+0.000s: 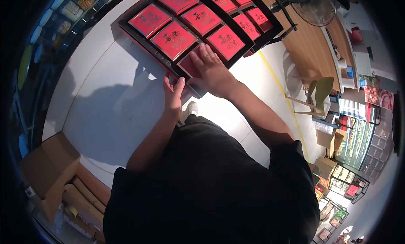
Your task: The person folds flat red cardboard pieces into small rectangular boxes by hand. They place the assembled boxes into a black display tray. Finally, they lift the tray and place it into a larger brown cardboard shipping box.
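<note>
We are pressing our right hand (213, 71) flat, fingers spread, on a red box (190, 66) at the near edge of the black display rack (139, 35), probably to keep it level with its neighbours. Our left hand (173, 94) is cupping the rack's front corner, fingers curled around the box's edge, seemingly steadying it. The other red boxes (174, 39) are lying in neat rows.

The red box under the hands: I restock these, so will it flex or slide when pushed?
The red box looks flat and rigid, so probably stiff. Its glossy lid may slip under the right hand. The left hand steadies its edge.
</note>
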### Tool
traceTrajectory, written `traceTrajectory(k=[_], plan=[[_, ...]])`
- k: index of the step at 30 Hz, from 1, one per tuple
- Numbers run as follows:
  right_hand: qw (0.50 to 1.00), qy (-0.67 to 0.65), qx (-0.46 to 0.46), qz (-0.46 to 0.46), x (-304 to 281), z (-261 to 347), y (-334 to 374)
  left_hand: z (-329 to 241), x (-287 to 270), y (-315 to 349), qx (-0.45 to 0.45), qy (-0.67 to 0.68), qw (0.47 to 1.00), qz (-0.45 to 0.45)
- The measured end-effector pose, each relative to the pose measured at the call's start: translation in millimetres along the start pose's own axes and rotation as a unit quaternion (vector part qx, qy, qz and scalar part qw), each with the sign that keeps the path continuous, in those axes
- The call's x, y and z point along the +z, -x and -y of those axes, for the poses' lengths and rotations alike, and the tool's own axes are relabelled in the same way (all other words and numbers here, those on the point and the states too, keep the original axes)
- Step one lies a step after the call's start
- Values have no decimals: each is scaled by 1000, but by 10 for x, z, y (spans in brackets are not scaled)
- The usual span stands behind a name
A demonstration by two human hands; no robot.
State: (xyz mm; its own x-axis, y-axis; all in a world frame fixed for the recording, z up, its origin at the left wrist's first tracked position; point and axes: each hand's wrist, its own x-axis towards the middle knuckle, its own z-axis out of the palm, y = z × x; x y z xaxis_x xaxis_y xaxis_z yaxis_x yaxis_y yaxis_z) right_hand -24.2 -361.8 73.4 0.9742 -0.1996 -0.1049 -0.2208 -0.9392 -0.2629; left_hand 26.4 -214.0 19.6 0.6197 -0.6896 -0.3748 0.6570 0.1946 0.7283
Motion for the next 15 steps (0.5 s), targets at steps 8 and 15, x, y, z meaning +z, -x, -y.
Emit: traceTrajectory(k=[8,15], plan=[[999,33,12,-7,-6,-10,64,17,24,-27,1,-7,1000,9],[994,-97,12,-58,-117,-67,59,78,-115,-87,-43,-56,997,-37]])
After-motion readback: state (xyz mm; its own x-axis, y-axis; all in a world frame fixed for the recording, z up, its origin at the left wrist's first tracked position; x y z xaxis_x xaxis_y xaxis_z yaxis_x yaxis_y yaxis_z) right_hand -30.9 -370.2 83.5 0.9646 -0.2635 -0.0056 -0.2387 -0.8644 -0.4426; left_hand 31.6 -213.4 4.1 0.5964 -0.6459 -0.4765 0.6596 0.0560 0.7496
